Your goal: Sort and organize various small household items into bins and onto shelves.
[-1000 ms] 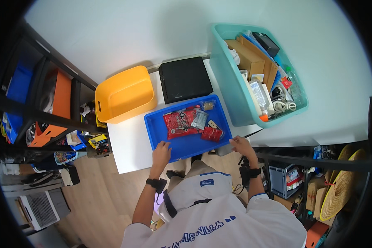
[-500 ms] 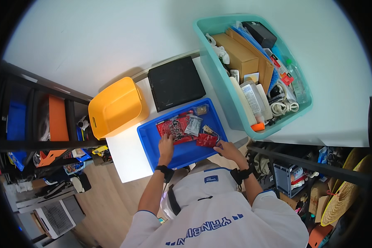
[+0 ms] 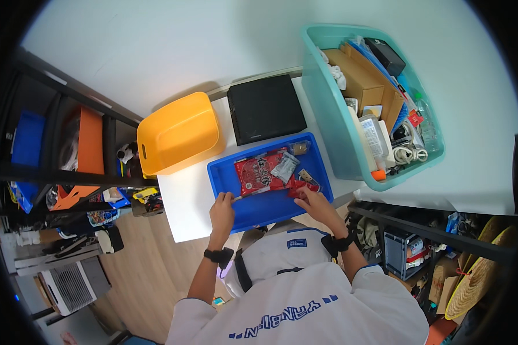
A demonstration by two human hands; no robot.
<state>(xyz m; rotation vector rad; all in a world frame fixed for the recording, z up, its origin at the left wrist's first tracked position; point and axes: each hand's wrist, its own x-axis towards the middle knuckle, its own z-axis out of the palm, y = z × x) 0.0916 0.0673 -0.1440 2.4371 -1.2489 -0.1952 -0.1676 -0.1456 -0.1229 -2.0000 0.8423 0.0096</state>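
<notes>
**Blue tray: both hands now inside it**

Blue plastic fills the middle of my view, and what has changed is where the hands sit. A second ago they gripped the near rim of the tray [image 3: 253, 213], one at each corner; half a second ago they were already reaching over it. Now both are in among the contents, so I judge the carrying and setting down is over and the sorting of packets has begun.

My left hand [image 3: 221, 211] is curled, fingertips pinched on the lower left corner of the red packet [image 3: 259, 172], which lies flat on the tray floor. My right hand [image 3: 311, 201] is partly closed over a smaller red item [image 3: 300, 185] at the tray's right side; whether it really has hold of it or only presses on it, I cannot tell.

Beside the red packet lie a silver sachet [image 3: 284, 167] and a small brown piece [image 3: 299, 148] near the far rim.

Outward from there: a black box [image 3: 266, 108] touches the tray's far edge, an orange bin [image 3: 178, 132] lies upside down to the left, and a teal crate [image 3: 334, 126] of boxes and cables stands to the right.
</notes>
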